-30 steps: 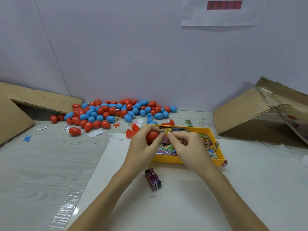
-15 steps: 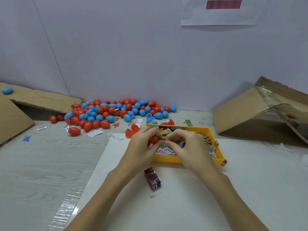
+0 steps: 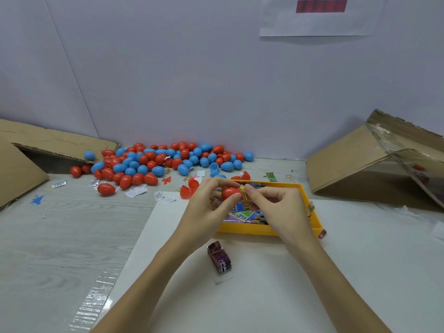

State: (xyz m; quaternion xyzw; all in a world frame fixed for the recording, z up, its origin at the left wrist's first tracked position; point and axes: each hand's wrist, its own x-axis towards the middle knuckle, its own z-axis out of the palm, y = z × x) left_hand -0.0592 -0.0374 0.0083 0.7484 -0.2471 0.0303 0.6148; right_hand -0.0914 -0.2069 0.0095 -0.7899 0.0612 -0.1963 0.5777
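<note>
I record the heap of red and blue eggs at the left rear, well apart from the work. My left hand is curled round the red egg, holding it raised above the yellow tray; the egg's long axis runs roughly left to right, and I cannot tell whether its right end is open. Touching that right end is the small yellow packet, pinched between thumb and forefinger of my right hand; the two hands are together, almost meeting at the egg. I judge the coming move to be a short push leftward along that axis, the right hand driving and the left bracing. A purple bundle lies on the white sheet between the forearms; a cardboard box stands far right.
</note>
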